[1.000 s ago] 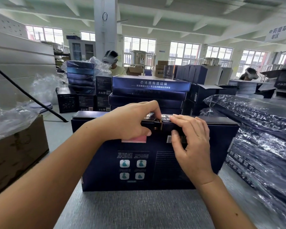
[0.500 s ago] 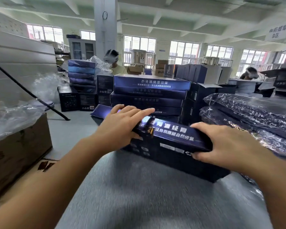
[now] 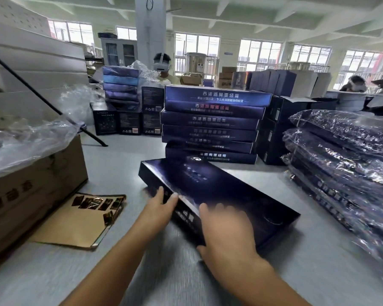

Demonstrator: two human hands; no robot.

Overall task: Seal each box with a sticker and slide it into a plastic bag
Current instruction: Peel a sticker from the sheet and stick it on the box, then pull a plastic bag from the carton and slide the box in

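Table (open leftward): left hand, right hand on box edge

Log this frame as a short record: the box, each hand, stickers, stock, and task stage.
box: dark blue, flat on the grey table, askew
left hand: straight fingers touch the box's near long side
right hand: lies on the box's near end; blurred, grip unclear
sticker sheet: on the table, left of the box
bagged boxes: stacked at right
unbagged stack: behind the box
stage: box not yet in a bag; seal not visible
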